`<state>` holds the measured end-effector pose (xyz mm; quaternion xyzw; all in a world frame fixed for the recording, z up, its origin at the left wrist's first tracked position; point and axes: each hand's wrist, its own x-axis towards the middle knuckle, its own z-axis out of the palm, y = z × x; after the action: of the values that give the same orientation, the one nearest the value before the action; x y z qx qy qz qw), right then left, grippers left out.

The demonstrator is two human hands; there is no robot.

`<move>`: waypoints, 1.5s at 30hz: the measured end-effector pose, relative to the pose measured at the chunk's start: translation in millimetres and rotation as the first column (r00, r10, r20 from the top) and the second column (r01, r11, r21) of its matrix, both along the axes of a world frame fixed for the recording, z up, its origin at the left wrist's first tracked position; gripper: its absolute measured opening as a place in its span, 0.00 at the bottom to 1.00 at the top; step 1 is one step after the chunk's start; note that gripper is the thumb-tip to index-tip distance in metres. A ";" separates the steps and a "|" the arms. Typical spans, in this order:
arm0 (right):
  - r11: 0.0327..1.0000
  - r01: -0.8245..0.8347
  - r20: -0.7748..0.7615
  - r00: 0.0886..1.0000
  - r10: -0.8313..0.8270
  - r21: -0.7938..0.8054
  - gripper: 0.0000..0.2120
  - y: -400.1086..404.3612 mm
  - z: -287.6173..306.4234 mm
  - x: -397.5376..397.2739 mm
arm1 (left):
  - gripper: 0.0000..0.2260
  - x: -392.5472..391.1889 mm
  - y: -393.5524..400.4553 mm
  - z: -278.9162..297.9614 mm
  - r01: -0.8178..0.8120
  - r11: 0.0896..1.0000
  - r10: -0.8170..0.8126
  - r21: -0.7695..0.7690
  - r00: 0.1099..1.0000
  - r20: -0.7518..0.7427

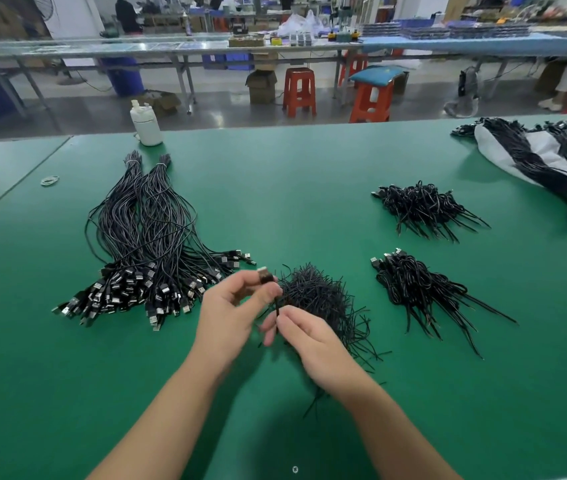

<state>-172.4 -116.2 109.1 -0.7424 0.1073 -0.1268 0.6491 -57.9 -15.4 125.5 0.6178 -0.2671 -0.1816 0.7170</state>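
Head view: my left hand [230, 306] pinches the plug end of a black USB cable [265, 276], and my right hand [306, 337] pinches its cord just below. The cable's long axis runs from my right fingertips up and away to the left ones, above the green table [67, 375]. A pile of black ties [323, 299] lies just beyond, nearer my right hand. Long cable bundles [150, 244] lie to the left, small cable bunches [420, 289] to the right.

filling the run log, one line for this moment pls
left hand: holds plug | right hand: pinches cable | by wire pile
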 end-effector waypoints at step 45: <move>0.958 0.011 -0.179 0.983 0.042 0.286 0.16 3.6 -24.8 2.4 | 0.15 23.0 24.5 -9.6 0.266 0.477 -0.623 0.838 0.774 0.108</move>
<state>-170.0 -112.5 84.3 -0.6503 0.1779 -0.0359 0.7377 -35.0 9.1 116.0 0.7946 -0.4548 -0.3330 0.2257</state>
